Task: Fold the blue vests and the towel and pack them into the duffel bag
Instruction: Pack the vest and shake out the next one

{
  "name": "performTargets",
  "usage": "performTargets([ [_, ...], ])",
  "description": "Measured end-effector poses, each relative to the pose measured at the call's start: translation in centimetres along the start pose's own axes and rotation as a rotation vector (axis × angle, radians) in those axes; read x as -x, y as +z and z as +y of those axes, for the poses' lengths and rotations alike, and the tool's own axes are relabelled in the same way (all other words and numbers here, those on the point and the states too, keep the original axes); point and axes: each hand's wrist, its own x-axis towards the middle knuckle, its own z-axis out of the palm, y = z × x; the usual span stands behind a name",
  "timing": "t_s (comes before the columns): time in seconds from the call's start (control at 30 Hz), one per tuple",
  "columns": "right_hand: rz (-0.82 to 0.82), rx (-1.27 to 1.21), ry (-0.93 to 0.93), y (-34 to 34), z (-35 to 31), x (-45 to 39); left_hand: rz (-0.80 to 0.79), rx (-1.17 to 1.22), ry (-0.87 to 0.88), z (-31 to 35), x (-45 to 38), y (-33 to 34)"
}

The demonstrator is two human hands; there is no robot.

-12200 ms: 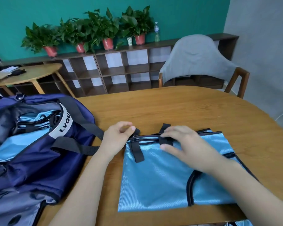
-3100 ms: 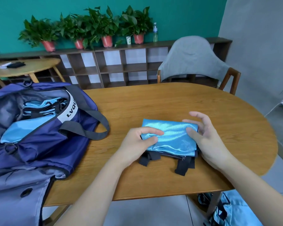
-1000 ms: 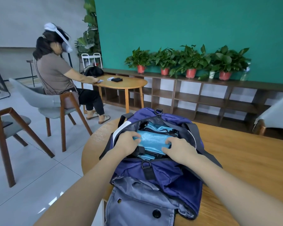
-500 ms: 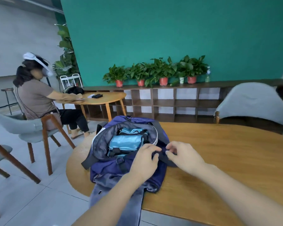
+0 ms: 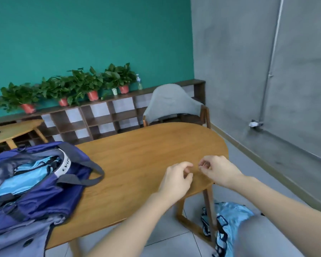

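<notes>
The navy duffel bag (image 5: 44, 190) lies unzipped on the left end of the wooden table (image 5: 137, 160), with folded light-blue vests (image 5: 24, 175) inside it. More light-blue vests (image 5: 228, 225) lie in a heap low at the right, beside the table leg. My left hand (image 5: 176, 179) and my right hand (image 5: 217, 169) hover over the table's right end, fingers loosely curled and holding nothing. No towel can be made out.
A grey-backed wooden chair (image 5: 172, 106) stands at the table's far side. A low shelf (image 5: 100, 115) with several potted plants (image 5: 78, 84) runs along the green wall. A small round table (image 5: 13, 130) is at the far left. A grey wall (image 5: 267, 89) closes the right side.
My hands have left the bag's strap and moved right over the table's right end. My view has swung right, so the bag now sits at the left and the seated person is out of sight.
</notes>
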Motion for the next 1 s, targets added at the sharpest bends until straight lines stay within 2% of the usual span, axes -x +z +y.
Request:
performTargets([
  [0.23,0.028,-0.004,0.249,-3.2,14.3,5.9,-0.194,0.051,0.150,9.1,-2.4,11.9],
  [0.4,-0.045,-0.020,0.424,-1.5,22.0,7.4,-0.407,-0.047,0.069,10.9,-3.5,19.6],
  [0.53,-0.128,-0.048,0.513,2.6,26.2,7.6,-0.548,-0.106,-0.037,8.2,-4.0,25.0],
  [0.83,-0.362,-0.064,0.586,12.8,33.8,4.8,-0.645,-0.101,-0.411,-2.8,-3.4,33.2],
  [1.0,-0.459,-0.078,0.656,18.0,36.5,2.3,-0.658,-0.048,-0.445,-5.2,-6.0,36.5],
])
